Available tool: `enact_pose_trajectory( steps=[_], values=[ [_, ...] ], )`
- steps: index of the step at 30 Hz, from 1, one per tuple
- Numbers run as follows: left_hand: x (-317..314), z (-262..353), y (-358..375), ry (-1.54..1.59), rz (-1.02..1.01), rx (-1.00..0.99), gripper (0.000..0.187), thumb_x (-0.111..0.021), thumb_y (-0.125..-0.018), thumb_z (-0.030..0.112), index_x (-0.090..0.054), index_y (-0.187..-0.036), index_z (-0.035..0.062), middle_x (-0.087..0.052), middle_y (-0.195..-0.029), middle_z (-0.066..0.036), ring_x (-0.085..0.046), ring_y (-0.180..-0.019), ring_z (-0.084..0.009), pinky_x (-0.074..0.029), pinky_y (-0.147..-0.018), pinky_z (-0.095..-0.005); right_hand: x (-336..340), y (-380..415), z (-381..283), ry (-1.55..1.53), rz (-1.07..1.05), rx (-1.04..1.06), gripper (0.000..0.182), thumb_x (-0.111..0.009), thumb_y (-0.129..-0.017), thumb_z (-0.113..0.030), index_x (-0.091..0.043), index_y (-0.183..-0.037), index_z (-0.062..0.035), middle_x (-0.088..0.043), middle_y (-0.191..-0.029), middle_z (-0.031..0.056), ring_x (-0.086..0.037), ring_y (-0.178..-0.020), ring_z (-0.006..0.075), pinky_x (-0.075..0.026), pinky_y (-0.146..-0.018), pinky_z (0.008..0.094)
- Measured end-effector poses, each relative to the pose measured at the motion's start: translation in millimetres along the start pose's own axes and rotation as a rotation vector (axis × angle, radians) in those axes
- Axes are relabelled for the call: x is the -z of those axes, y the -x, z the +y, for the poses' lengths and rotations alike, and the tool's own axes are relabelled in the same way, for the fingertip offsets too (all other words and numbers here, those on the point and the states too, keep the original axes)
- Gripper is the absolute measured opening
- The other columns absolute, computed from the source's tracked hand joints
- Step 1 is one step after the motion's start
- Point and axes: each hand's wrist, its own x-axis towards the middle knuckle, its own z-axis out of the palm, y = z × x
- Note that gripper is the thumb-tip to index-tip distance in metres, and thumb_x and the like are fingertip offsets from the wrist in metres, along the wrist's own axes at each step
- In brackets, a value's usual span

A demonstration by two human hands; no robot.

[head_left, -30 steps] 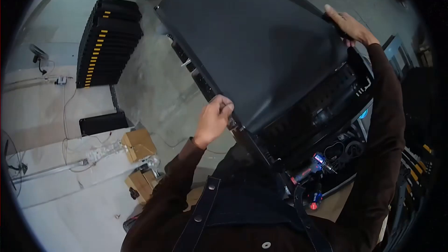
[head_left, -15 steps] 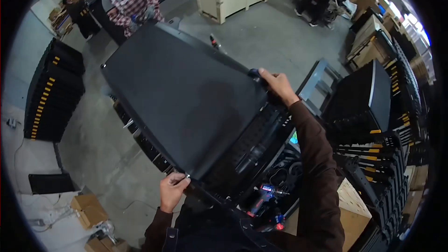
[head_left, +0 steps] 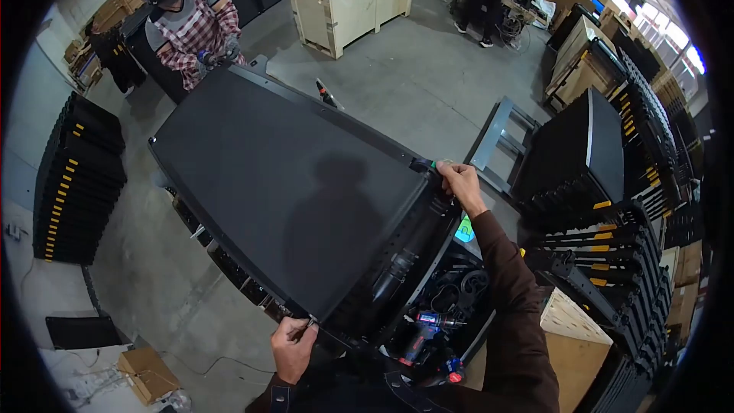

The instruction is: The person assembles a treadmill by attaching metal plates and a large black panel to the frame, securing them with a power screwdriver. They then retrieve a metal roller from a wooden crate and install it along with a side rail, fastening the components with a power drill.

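A large flat black panel with a raised dark rim lies in front of me, my head's shadow across it. At its near corner, my left hand is closed in a pinch, a tiny silvery bit showing at the fingertips, too small to name. At the right corner, my right hand has thumb and fingers pressed together by the rim; something small and green shows at the fingertips. Beneath the panel's near edge is a black cylinder. Beside it, an open tray holds a power drill and dark parts.
A co-worker in a checked apron stands at the panel's far end. Stacked black panels stand at left, with more black frames at right. A wooden crate and a grey metal frame are beyond.
My view has shifted, so the panel appears lower and further left. My right hand's raised thumb has come down, and green shows at its fingertips. My left hand stays at the near corner.
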Motion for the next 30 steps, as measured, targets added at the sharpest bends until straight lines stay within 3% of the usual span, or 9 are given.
enact_pose_trajectory(
  steps=[2, 6, 14, 16, 18, 23, 27, 29, 30],
  values=[
    [-3, -1, 0, -0.014, -0.017, 0.001, 0.011, -0.073, -0.088, 0.0, -0.063, -0.09, -0.0039, -0.069, -0.08, -0.005, -0.061, -0.073, -0.0064, -0.051, -0.065, -0.0246, -6, 3, 1, -0.08, 0.101, 0.042, 0.045, -0.07, -0.091, -0.043, -0.067, -0.071, -0.0038, -0.06, -0.061, 0.0013, -0.054, -0.053, 0.0091, -0.041, -0.05, 0.0248],
    [-9, -25, -6, -0.31, -0.073, -0.234, 0.015, -0.075, -0.081, -0.001, -0.063, -0.091, -0.0016, -0.069, -0.082, -0.015, -0.071, -0.073, -0.0267, -0.053, -0.063, -0.0341, -9, -2, 12, -0.081, 0.13, 0.105, 0.045, -0.071, -0.092, -0.045, -0.066, -0.07, -0.0057, -0.061, -0.062, 0.0005, -0.054, -0.053, 0.0078, -0.04, -0.051, 0.0234],
    [5, -21, -11, -0.419, -0.163, -0.178, 0.016, -0.074, -0.083, 0.002, -0.066, -0.096, -0.0028, -0.068, -0.084, -0.014, -0.069, -0.075, -0.0297, -0.054, -0.062, -0.0354, -13, 2, 12, -0.006, 0.155, 0.056, 0.046, -0.07, -0.093, -0.048, -0.064, -0.077, -0.0058, -0.056, -0.067, -0.0019, -0.049, -0.061, 0.0061, -0.038, -0.059, 0.0224],
    [6, -16, -14, -0.683, -0.208, -0.488, 0.015, -0.074, -0.085, 0.005, -0.067, -0.096, -0.0018, -0.067, -0.084, -0.014, -0.067, -0.077, -0.0329, -0.054, -0.065, -0.0389, -15, 6, 17, -0.021, 0.157, 0.148, 0.048, -0.068, -0.093, -0.051, -0.064, -0.077, -0.0064, -0.055, -0.067, -0.0026, -0.048, -0.06, 0.0053, -0.037, -0.058, 0.0222],
    [2, -14, -18, -0.735, -0.227, -0.525, 0.014, -0.074, -0.085, 0.007, -0.068, -0.095, -0.0008, -0.066, -0.085, -0.014, -0.066, -0.078, -0.0337, -0.053, -0.067, -0.0404, -6, 3, 25, 0.062, 0.093, 0.181, 0.051, -0.066, -0.094, -0.053, -0.07, -0.089, -0.0024, -0.062, -0.072, -0.0006, -0.056, -0.068, 0.007, -0.044, -0.064, 0.0231],
    [-7, -11, -28, -0.835, -0.345, -0.467, 0.016, -0.075, -0.084, 0.012, -0.066, -0.094, 0.0045, -0.062, -0.083, -0.011, -0.064, -0.074, -0.0347, -0.051, -0.063, -0.043, -14, 96, 31, -0.379, 0.576, 0.464, 0.029, -0.064, -0.1, -0.028, -0.067, -0.099, 0.0015, -0.067, -0.082, 0.0042, -0.062, -0.079, 0.011, -0.048, -0.072, 0.0253],
    [-17, -7, -25, -0.914, -0.278, -0.384, 0.022, -0.077, -0.082, 0.012, -0.057, -0.089, 0.0046, -0.056, -0.08, -0.01, -0.062, -0.069, -0.0354, -0.047, -0.056, -0.0428, -50, 240, 107, -0.539, 0.603, -0.012, 0.03, -0.059, -0.103, -0.026, -0.059, -0.082, -0.0043, -0.06, -0.074, 0.002, -0.057, -0.065, 0.0092, -0.046, -0.06, 0.0241],
    [-16, -9, -26, -0.892, -0.296, -0.468, 0.023, -0.075, -0.083, 0.009, -0.056, -0.094, 0.0035, -0.057, -0.085, -0.012, -0.062, -0.068, -0.0359, -0.048, -0.056, -0.0426, -97, 303, 158, -0.557, 0.233, -0.388, 0.03, -0.063, -0.101, -0.025, -0.062, -0.081, -0.0035, -0.059, -0.068, -0.0005, -0.054, -0.058, 0.0058, -0.043, -0.053, 0.0234],
    [-16, -8, -27, -0.897, -0.301, -0.465, 0.023, -0.075, -0.083, 0.009, -0.056, -0.094, 0.0035, -0.057, -0.085, -0.012, -0.062, -0.068, -0.0359, -0.048, -0.056, -0.0426, -115, 326, 178, -0.374, 0.039, -0.607, 0.022, -0.065, -0.097, -0.021, -0.066, -0.086, -0.0012, -0.068, -0.073, 0.0088, -0.068, -0.067, 0.0184, -0.053, -0.061, 0.0311]
  ],
)
